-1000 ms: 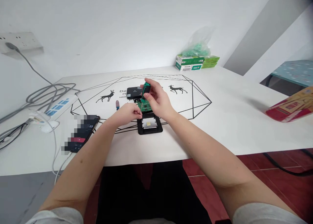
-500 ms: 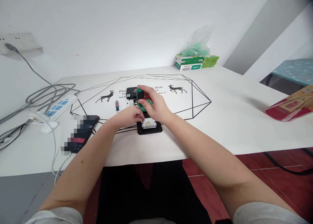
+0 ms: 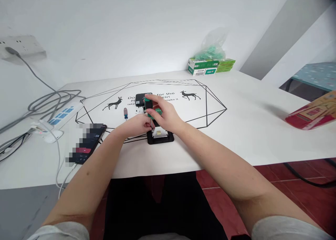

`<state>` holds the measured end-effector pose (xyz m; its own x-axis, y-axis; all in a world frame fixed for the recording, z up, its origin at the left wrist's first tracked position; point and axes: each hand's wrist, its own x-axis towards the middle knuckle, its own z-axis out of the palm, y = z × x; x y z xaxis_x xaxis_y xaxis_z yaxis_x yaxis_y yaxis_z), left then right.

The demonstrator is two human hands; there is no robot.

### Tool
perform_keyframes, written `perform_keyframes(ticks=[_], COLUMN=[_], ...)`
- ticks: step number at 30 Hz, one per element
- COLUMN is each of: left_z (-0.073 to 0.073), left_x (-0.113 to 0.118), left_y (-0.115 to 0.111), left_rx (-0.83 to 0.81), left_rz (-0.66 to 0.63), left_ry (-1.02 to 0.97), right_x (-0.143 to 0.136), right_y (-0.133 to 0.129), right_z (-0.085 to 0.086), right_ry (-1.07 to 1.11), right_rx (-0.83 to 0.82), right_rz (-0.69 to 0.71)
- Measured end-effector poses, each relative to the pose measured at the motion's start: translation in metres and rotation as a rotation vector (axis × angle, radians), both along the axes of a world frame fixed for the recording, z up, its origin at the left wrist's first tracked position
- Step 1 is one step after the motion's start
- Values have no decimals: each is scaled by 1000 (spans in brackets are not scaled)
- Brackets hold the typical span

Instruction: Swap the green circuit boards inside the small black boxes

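Observation:
My right hand (image 3: 166,113) grips the green-and-black handle of a screwdriver (image 3: 148,105), its metal shaft pointing down. My left hand (image 3: 139,124) is pinched at the lower end of that shaft; what its fingertips hold is hidden. Below both hands lies an opened black device case (image 3: 161,140) with a silvery-white plate (image 3: 163,132) bearing a small gold square. Behind the fingers a green circuit board (image 3: 158,111) shows in part. Just beyond lies a black flat cover (image 3: 140,99) with a small label. Several tiny dark parts (image 3: 137,111) rest left of the hands.
A second screwdriver (image 3: 125,113) lies to the left. Further left are a phone (image 3: 90,143), a power strip (image 3: 63,115) and coiled cables (image 3: 56,96). Green boxes (image 3: 203,65) under a plastic bag (image 3: 212,46) stand at the back; a red package (image 3: 311,115) sits at right.
The screwdriver handle has tilted slightly left, and my right hand has shifted a little left and down with it. My left hand stays nearly in place.

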<state>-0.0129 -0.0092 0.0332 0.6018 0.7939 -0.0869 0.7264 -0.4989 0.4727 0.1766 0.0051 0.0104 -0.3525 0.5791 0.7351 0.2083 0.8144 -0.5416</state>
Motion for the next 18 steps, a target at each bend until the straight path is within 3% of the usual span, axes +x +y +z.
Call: perform_keyframes(ticks=[6, 13, 18], left_z=[-3, -8, -16], left_x=[-2, -12, -18], left_y=[1, 10, 16], left_rx=[-5, 90, 250], left_rz=[8, -28, 129], left_ry=[-30, -115, -55], right_x=[1, 11, 17], right_y=[6, 5, 7], right_z=[-5, 2, 4], right_ry=[59, 42, 101], right_rx=[48, 124, 96], right_rz=[-5, -25, -35])
